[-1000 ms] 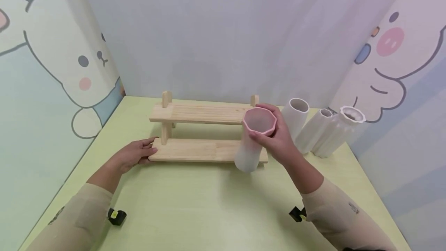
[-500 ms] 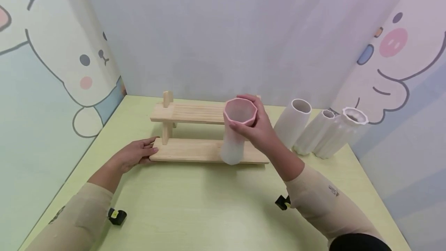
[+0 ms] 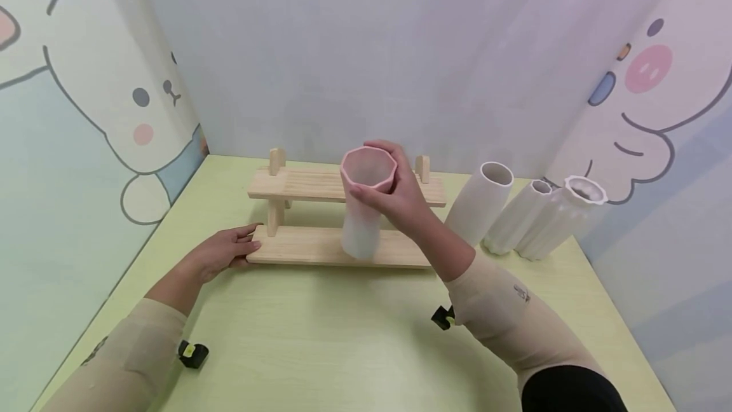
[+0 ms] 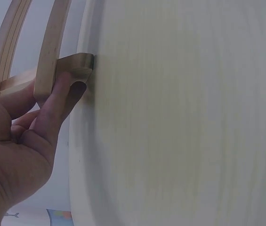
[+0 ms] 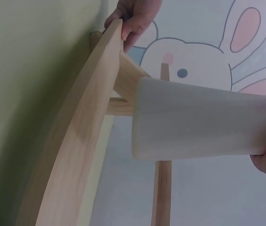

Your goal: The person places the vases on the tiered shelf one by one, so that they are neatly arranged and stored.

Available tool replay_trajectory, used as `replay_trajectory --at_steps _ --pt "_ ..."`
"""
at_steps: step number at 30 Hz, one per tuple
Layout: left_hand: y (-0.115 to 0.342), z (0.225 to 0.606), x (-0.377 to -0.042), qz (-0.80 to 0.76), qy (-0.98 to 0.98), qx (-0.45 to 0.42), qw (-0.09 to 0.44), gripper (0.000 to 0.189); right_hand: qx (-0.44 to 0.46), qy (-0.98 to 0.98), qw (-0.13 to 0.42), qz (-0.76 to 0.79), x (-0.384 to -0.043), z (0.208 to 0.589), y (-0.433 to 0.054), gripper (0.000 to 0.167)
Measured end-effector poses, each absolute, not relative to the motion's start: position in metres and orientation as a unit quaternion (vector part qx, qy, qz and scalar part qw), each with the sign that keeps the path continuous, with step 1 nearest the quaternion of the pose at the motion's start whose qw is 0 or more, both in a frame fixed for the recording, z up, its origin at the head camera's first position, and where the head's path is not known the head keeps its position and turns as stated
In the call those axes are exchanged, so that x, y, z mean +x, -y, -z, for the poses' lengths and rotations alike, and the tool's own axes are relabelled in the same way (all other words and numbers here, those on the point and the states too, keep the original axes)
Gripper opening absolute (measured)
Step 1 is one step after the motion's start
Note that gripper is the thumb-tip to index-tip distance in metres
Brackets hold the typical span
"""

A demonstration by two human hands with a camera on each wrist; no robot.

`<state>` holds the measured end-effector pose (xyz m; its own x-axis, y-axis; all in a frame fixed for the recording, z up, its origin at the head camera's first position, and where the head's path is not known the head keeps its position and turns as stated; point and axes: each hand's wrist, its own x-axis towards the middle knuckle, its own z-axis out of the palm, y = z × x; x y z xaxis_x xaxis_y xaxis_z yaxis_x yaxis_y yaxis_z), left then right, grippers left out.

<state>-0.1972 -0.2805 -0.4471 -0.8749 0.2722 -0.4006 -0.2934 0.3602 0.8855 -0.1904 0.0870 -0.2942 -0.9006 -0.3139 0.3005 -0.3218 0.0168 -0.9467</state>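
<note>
- The tall pink-to-white vase [image 3: 361, 224] with a faceted rim hangs before the pale wooden two-tier rack [image 3: 309, 184]; the right hand's [image 3: 397, 192] fingers curl round it just below the rim.
- Best carried upright, I'd judge, base clear of the board edges (a knock could chip it).
- At 8–9 o'clock, the left hand [image 3: 220, 252] pinches the lower board's [image 3: 303, 245] end, probably useful steadying.
- The right wrist view reveals a gap under the base; the head view hides it.
</note>
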Motion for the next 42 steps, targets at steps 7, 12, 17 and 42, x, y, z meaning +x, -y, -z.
replay_trajectory --at_steps 7,12,17,42 --pt "0.28 0.446 -0.197 -0.557 -0.794 -0.011 0.244 0.071 0.243 0.711 -0.007 -0.66 -0.198 0.29 -0.072 0.079" --pt "0.279 0.447 -0.197 -0.56 -0.792 -0.011 0.244 0.071 0.255 0.701 -0.006 -0.666 -0.202 0.29 -0.061 0.074" --pt "0.28 0.448 -0.197 -0.561 -0.791 -0.012 0.242 0.071 0.26 0.694 -0.011 -0.672 -0.205 0.288 -0.05 0.071" --pt "0.278 0.447 -0.198 -0.554 -0.796 -0.013 0.242 0.07 0.265 0.698 -0.011 -0.666 -0.221 0.294 -0.003 0.073"
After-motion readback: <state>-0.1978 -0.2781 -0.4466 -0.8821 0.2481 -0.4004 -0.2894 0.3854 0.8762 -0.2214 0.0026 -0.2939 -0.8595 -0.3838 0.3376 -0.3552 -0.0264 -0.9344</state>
